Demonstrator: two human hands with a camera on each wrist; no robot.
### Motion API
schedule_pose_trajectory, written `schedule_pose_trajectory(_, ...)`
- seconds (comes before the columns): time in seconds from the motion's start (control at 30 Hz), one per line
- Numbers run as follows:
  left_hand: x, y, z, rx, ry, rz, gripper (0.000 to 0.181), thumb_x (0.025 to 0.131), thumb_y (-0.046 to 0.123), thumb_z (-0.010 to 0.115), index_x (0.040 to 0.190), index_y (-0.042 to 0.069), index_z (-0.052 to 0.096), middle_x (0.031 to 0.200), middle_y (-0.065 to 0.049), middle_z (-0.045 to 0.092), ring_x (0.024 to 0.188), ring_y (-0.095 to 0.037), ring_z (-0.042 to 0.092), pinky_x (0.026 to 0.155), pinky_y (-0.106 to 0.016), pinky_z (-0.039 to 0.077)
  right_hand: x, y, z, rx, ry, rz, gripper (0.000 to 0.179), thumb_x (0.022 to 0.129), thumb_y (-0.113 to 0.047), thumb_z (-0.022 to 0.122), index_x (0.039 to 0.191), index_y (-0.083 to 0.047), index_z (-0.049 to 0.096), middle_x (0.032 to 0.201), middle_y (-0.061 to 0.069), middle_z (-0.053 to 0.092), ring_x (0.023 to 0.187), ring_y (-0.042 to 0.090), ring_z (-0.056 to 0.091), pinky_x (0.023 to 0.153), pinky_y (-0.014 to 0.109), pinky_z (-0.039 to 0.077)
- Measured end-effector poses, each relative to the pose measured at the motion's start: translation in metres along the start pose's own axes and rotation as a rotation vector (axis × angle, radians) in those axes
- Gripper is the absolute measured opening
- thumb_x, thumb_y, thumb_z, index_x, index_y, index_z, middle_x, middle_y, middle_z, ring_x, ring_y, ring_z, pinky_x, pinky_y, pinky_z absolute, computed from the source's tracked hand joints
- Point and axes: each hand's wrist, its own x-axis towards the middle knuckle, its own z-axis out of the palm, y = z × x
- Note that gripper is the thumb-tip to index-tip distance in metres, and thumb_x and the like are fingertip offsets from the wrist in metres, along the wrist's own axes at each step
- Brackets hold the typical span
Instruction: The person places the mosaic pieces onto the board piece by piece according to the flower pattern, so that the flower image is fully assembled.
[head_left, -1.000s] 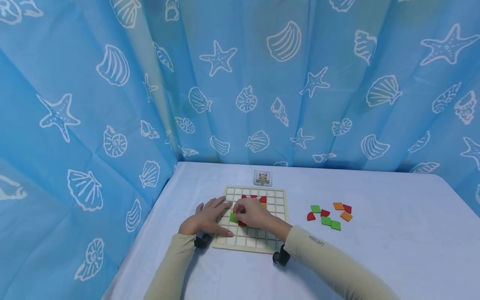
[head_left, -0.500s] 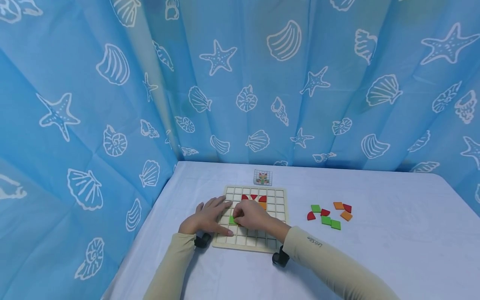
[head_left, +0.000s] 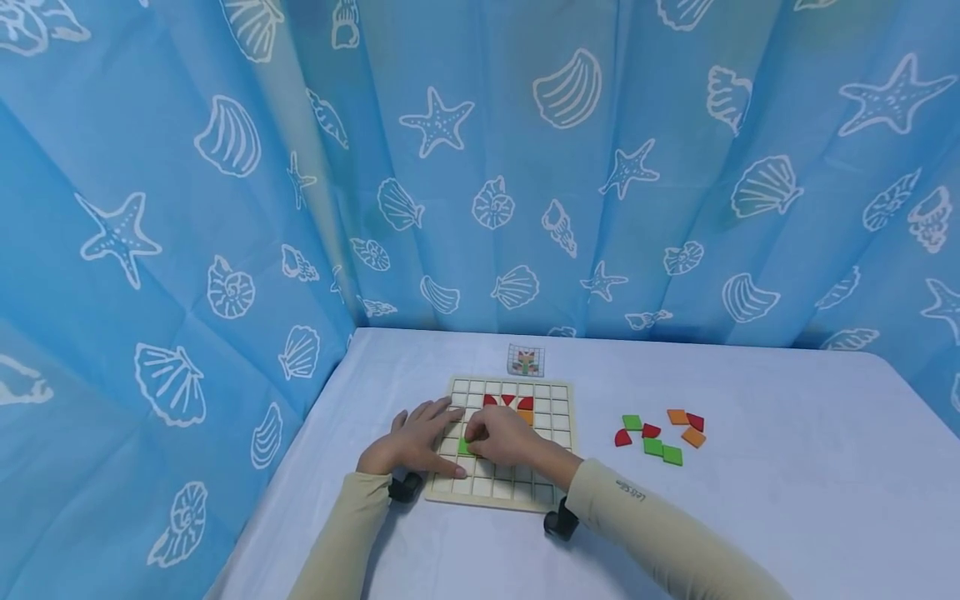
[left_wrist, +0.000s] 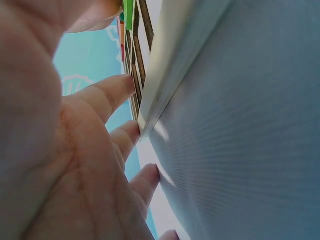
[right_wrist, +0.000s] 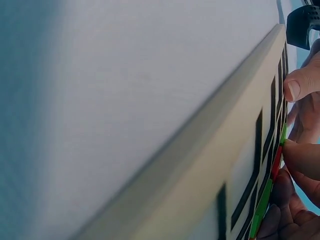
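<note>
My left hand (head_left: 414, 440) lies spread over the left side of a wooden grid board (head_left: 491, 502), fingers apart. In the left wrist view its fingertips (left_wrist: 127, 86) rest at the board's edge. My right hand (head_left: 502, 437) is curled over the board's middle, thumb and finger at the right side of a green square tile (head_left: 463, 448) lying low on the grid. In the right wrist view, the right thumb (right_wrist: 302, 159) touches near a green tile and a red tile (right_wrist: 276, 164). Beyond the right hand, red pieces (head_left: 526, 402) and an orange square (head_left: 526, 416) sit in the grid.
To the board's right lie loose pieces: several green squares (head_left: 672, 456), orange squares (head_left: 693, 437) and red quarter-rounds (head_left: 622, 437). A small pattern card (head_left: 526, 361) lies behind the board. A blue shell-print curtain (head_left: 480, 167) hangs behind the white-covered table (head_left: 810, 467).
My right fingers have lowered the green tile slightly toward me, and it lies flatter in the grid. The left hand has stayed still.
</note>
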Motion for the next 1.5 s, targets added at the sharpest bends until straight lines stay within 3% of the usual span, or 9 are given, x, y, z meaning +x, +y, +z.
schedule_pose_trajectory(0.4,-0.008,0.001,0.012,-0.024,-0.004,-0.005,0.102,0.069,0.062,0.081,0.153,0.026,0.036,0.165,-0.005,0.022,0.152,-0.035,0.016,0.117,-0.07,0.011,-0.013,0.001,0.0,0.117,0.016,0.019,0.01,0.089,-0.015,0.074,0.098,-0.012,0.074,0.092,-0.005,0.071,0.083,0.007,0.061,0.079,0.029,0.054)
schedule_pose_trajectory(0.7,-0.004,0.001,0.005,-0.009,0.009,-0.009,0.102,0.07,0.062,0.081,0.154,0.028,0.035,0.165,-0.004,0.021,0.152,-0.035,0.015,0.117,-0.069,0.01,-0.018,0.005,-0.02,0.156,0.074,-0.01,0.012,0.091,-0.013,0.071,0.101,-0.008,0.072,0.09,-0.005,0.068,0.08,0.008,0.06,0.073,0.026,0.053)
schedule_pose_trajectory(0.93,-0.002,0.005,0.004,-0.026,-0.016,-0.012,0.103,0.069,0.062,0.081,0.154,0.028,0.034,0.165,-0.005,0.021,0.152,-0.036,0.014,0.117,-0.069,0.009,-0.025,0.022,-0.031,0.137,0.116,0.044,0.011,0.089,-0.014,0.074,0.099,-0.01,0.073,0.091,-0.004,0.068,0.078,0.01,0.059,0.072,0.026,0.052)
schedule_pose_trajectory(1.17,-0.005,0.005,-0.001,-0.036,-0.002,-0.029,0.103,0.069,0.059,0.083,0.154,0.026,0.035,0.165,-0.005,0.021,0.152,-0.036,0.014,0.118,-0.068,0.009,-0.033,0.042,-0.044,0.138,0.147,0.083,0.014,0.088,-0.014,0.075,0.101,-0.009,0.074,0.09,-0.003,0.068,0.079,0.011,0.059,0.072,0.026,0.052)
schedule_pose_trajectory(1.5,-0.002,0.007,0.0,-0.033,0.003,-0.024,0.104,0.069,0.059,0.082,0.155,0.026,0.034,0.165,-0.005,0.021,0.152,-0.035,0.015,0.119,-0.067,0.01,-0.059,0.073,-0.074,0.115,0.156,0.173,0.017,0.087,-0.015,0.075,0.103,-0.009,0.073,0.093,0.0,0.069,0.083,0.014,0.061,0.075,0.028,0.054)
